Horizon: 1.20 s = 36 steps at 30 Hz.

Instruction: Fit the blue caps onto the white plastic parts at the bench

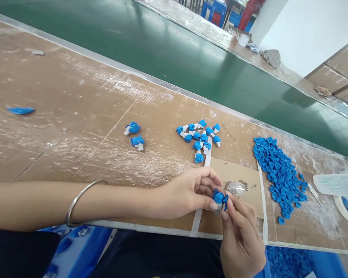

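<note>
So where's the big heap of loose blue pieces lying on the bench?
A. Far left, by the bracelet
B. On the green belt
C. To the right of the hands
C: the heap of loose blue pieces lies on the bench to the right of both hands, left hand and right hand.

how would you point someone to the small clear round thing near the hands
Start at the brown worktable and find the paler cardboard patch at its near edge. The clear round piece lies there, just beyond the right hand; it alone is transparent and shiny, while the parts around are blue.
</note>
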### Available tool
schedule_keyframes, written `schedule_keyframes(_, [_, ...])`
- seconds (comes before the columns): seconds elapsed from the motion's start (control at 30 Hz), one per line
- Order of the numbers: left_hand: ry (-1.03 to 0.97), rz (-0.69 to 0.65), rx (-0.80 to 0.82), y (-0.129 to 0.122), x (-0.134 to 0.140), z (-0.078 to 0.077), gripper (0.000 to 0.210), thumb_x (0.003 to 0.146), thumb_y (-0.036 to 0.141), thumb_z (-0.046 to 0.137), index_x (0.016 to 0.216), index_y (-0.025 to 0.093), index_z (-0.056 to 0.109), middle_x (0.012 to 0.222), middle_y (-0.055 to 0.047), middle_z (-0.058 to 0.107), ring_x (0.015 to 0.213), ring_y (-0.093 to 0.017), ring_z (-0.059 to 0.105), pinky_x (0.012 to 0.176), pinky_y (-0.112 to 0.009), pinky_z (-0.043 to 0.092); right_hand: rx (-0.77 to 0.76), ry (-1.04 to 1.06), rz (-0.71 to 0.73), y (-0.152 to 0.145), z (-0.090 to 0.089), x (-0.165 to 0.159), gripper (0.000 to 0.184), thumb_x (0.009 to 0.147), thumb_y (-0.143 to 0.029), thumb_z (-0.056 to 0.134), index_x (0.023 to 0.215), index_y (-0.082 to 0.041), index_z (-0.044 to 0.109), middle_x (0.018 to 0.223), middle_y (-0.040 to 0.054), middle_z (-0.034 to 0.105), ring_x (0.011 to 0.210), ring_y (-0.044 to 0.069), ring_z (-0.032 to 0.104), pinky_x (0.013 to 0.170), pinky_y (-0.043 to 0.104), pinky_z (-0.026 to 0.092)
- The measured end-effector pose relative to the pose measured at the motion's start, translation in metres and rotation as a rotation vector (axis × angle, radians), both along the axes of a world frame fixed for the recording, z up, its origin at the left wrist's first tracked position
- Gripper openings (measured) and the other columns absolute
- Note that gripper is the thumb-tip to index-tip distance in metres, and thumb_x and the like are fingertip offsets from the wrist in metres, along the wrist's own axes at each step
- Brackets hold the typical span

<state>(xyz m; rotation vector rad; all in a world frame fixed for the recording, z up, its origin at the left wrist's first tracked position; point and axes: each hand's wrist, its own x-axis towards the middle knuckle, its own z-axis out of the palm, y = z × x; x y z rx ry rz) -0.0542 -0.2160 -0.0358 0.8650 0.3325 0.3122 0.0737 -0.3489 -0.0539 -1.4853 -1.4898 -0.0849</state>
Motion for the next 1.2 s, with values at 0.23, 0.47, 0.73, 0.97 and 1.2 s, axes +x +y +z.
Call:
schedule_keyframes(0.23, [-0.018,0.013,0.116,-0.002,0.001,0.0,0.026,0.077,0.011,0.071,0.097,0.015,0.054,0.088,-0.001,0.065,0.082,-0.014,0.06,0.079,-0.03,0.046,-0.025,0.273,-0.017,-0.004,-0.004,-0.003,0.031,0.089,-0.008,0.069,0.117,-0.02,0.068,0.113,0.0088,0.065,0.101,0.024,0.062,0.082,0.038,0.055])
schedule_keyframes(0.47, [-0.016,0.049,0.19,-0.005,0.001,-0.002,0.024,0.078,0.012,0.069,0.097,0.016,0.055,0.089,-0.002,0.064,0.083,-0.014,0.06,0.079,-0.03,0.046,-0.02,0.323,-0.122,-0.005,-0.004,-0.009,0.022,0.089,-0.015,0.071,0.111,-0.018,0.07,0.11,0.0114,0.067,0.097,0.026,0.065,0.076,0.04,0.058])
schedule_keyframes(0.73, [0.067,0.149,0.546,-0.008,-0.005,0.004,0.017,0.082,0.01,0.062,0.098,0.017,0.059,0.091,-0.002,0.066,0.084,-0.014,0.062,0.079,-0.026,0.048,0.024,0.164,-0.206,0.0,-0.003,-0.016,0.013,0.092,-0.017,0.07,0.104,-0.02,0.072,0.105,0.0095,0.065,0.092,0.023,0.063,0.071,0.036,0.052])
schedule_keyframes(0.97, [0.058,0.186,0.549,-0.009,-0.007,0.005,0.018,0.08,0.007,0.057,0.094,0.017,0.06,0.09,-0.001,0.066,0.083,-0.013,0.061,0.077,-0.024,0.048,0.022,0.033,-0.206,-0.005,-0.012,-0.023,0.016,0.096,-0.022,0.064,0.111,-0.02,0.07,0.123,0.0108,0.061,0.101,0.025,0.053,0.079,0.04,0.04])
schedule_keyframes(1.2, [-0.088,-0.046,-0.008,0.003,0.001,-0.006,0.023,0.078,0.014,0.073,0.096,0.015,0.058,0.093,-0.003,0.066,0.085,-0.014,0.063,0.08,-0.027,0.05,0.02,0.218,-0.093,-0.006,-0.004,-0.016,0.028,0.1,-0.029,0.052,0.123,-0.021,0.066,0.137,0.0119,0.052,0.122,0.031,0.049,0.084,0.04,0.042])
